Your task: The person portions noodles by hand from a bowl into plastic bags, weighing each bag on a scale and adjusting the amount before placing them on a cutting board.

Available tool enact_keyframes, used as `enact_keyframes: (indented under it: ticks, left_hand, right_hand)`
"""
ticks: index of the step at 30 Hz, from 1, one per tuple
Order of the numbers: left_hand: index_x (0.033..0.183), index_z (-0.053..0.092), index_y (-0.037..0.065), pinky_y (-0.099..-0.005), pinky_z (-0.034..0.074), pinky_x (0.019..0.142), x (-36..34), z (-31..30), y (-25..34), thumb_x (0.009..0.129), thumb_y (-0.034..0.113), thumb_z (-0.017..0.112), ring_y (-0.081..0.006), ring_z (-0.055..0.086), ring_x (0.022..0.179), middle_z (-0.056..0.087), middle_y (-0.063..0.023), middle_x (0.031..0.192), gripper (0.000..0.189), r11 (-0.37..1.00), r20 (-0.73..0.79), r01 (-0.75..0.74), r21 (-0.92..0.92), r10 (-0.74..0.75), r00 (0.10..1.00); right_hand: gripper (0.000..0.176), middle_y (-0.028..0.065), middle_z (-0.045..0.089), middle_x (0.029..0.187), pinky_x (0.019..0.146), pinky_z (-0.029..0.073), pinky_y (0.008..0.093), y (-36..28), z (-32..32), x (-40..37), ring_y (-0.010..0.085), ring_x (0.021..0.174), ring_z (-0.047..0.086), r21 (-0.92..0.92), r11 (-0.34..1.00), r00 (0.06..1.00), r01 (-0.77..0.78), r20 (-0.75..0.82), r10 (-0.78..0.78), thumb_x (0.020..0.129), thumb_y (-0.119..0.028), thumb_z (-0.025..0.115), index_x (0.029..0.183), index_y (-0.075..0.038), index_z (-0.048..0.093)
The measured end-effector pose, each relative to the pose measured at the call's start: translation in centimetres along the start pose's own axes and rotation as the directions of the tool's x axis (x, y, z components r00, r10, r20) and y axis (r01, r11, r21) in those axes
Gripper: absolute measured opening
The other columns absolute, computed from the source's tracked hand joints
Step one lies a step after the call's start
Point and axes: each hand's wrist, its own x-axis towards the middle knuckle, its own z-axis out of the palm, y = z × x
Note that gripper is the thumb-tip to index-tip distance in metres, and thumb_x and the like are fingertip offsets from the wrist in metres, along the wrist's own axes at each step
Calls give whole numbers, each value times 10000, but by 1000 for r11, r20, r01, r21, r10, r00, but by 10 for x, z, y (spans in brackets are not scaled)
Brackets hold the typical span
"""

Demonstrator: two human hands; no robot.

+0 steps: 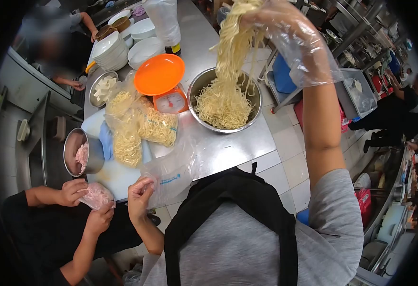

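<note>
Right hand [285, 33] is up high above the bowl [197, 88], wrapped in a loose plastic glove, fingers clenched round a thick hank of noodles [228, 57]. The strands hang straight down and their tails lie on the heap in the bowl, so the portion isn't free of it. Left hand [140, 190] is low at the table edge, near-left of the bowl, fingers pinching the mouth of an empty bag [171, 171] that lies limp on the steel.

Just left of the bowl sits the scale [171, 101] with its orange pan [159, 74], and left of that lie filled noodle bags [156, 126]. Further left of the bowl, a co-worker's hands [73, 190] grip a bag of pink meat [97, 195].

By the look of it, this is the pull-out step: a portion being drawn from the bowl. The next move looks to call for lifting until the tails come clear, or shaking off the trailing strands. The left fingers need to spread the bag's mouth wide, since it looks slack.
</note>
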Motion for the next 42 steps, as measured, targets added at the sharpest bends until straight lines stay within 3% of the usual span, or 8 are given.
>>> enact_keyframes:
  ticks: [6, 9, 13, 19, 21, 25, 30, 42]
  left_hand:
    - [877, 601, -52, -184, 371, 669, -4, 1, -1, 766, -69, 576, -66, 479, 756, 544, -11, 854, 115, 1000, -31, 9, -13, -9, 999]
    - [877, 602, -52, -183, 370, 674, -6, -2, -4, 767, -70, 571, -68, 481, 761, 544, -11, 854, 116, 1000, -34, 15, -25, -16, 999]
    - [883, 601, -54, -186, 369, 684, -8, -3, -1, 769, -70, 566, -72, 486, 774, 546, -15, 855, 120, 1000, -33, 15, -28, -16, 999]
    - [889, 601, -57, -196, 376, 697, -8, -1, 4, 766, -77, 559, -77, 489, 779, 546, -19, 864, 131, 1000, -38, 5, -13, -6, 999]
    - [890, 600, -58, -197, 378, 701, -10, -5, -1, 765, -77, 560, -80, 492, 782, 549, -22, 868, 133, 1000, -32, 4, 0, -4, 999]
    - [888, 599, -64, -201, 382, 712, -10, -3, 0, 762, -84, 557, -89, 500, 801, 560, -31, 872, 135, 999, -25, 31, 9, -31, 999]
    - [895, 605, -67, -200, 380, 715, -3, 1, 1, 752, -97, 549, -90, 499, 811, 565, -37, 870, 156, 1000, -1, -5, 30, 5, 1000]
    - [1069, 588, -40, -202, 382, 669, 21, 11, 28, 797, -41, 542, -71, 478, 786, 573, -35, 935, 276, 996, 90, 14, 93, -22, 996]
  right_hand:
    - [407, 122, 558, 1098, 787, 462, 320, 21, -18, -7, 187, 921, 566, 223, 969, 967, 107, 204, -153, 757, -291, 629, 1054, -15, 595]
    - [526, 137, 558, 1110, 841, 451, 352, 80, 7, 16, 247, 931, 571, -691, 690, 793, -217, 288, 537, 684, -315, 717, 1101, -34, 565]
    - [702, 186, 499, 1186, 886, 432, 411, 165, 61, -42, 318, 1037, 532, -837, 539, 565, -96, 400, 722, 531, -374, 802, 1120, -75, 563]
    - [766, 191, 502, 1166, 874, 443, 389, 223, 97, -69, 287, 1041, 529, -896, 440, 731, -65, 257, 632, 587, -271, 768, 1257, -123, 428]
    - [713, 167, 530, 1100, 862, 449, 362, 242, 72, -54, 237, 1007, 539, -411, 746, 646, -524, 379, 663, 636, -180, 726, 1259, -93, 390]
    - [366, 106, 611, 1018, 785, 496, 322, 181, 34, -44, 179, 887, 604, 681, 619, 915, -391, 217, 339, 752, -210, 666, 1052, -28, 561]
    - [386, 94, 616, 994, 771, 500, 314, 78, 2, -1, 156, 884, 601, 340, 935, 995, -100, 50, 88, 793, -271, 644, 1071, -20, 549]
    - [391, 87, 612, 997, 757, 498, 298, 58, -8, -1, 144, 875, 596, 248, 967, 993, -59, 111, 32, 780, -256, 657, 1070, -16, 549]
